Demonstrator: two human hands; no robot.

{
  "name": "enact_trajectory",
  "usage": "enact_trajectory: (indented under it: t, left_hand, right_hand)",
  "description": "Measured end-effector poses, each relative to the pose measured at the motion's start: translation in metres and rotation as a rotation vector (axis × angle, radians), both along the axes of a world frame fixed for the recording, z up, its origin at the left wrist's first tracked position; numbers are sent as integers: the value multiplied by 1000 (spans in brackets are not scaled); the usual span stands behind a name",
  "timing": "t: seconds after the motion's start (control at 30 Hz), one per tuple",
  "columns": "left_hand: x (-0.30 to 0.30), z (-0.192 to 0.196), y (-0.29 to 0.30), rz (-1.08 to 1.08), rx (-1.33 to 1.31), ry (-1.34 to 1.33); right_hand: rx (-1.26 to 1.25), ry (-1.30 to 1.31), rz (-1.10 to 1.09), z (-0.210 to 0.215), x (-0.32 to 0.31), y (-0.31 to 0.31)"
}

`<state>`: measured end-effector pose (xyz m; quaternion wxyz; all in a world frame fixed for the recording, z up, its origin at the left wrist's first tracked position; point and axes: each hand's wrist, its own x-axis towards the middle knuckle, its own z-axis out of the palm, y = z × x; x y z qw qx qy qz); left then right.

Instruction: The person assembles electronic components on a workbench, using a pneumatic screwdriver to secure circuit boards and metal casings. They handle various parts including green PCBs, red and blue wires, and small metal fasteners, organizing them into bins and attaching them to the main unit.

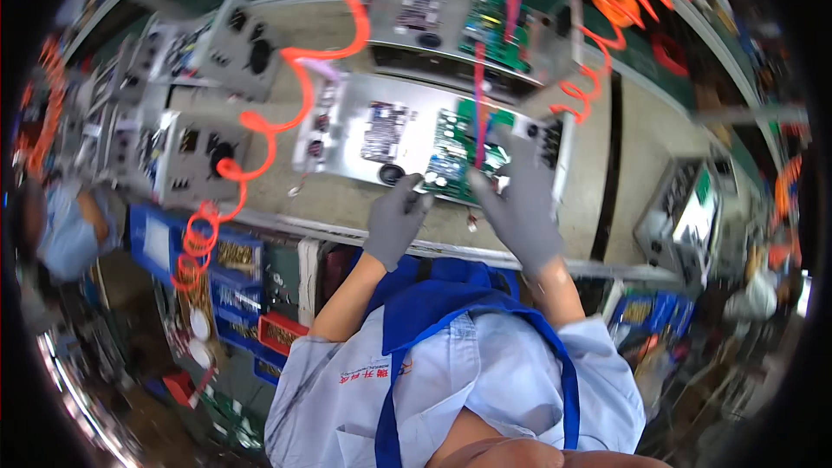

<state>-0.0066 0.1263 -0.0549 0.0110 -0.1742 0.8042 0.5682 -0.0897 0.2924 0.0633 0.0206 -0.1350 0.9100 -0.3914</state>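
Both gloved hands work at the green board (451, 152) in the panel (364, 134) on the bench (347, 204): left hand (394, 221) half-curled, empty; right hand (520, 204) spread, grip unclear. Likely seating connectors; steady fingertip aim comes next.

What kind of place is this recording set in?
Most likely an electronics assembly line. Grey metal panels with green circuit boards lie along a workbench, orange coiled air hoses hang over it, and blue parts bins sit below. Both gloved hands work at one board.
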Motion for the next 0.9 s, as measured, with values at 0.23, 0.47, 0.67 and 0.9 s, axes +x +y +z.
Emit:
enact_trajectory:
  t: [0.23, 0.47, 0.67, 0.9]
  left_hand:
    - [77, 12, -26, 110, -292, -59]
    - [240, -26, -39, 709, -556, -185]
    - [469, -57, -132, 1303, -754, -723]
    - [502, -47, -155, 677, -631, -1003]
  right_hand:
    - [-110, 210, -378, -77, -12, 150]
    - [658, -418, 31, -287, -21, 261]
    - [339, -474, -94, -259, -23, 253]
    - [-354, -320, -309, -119, 7, 192]
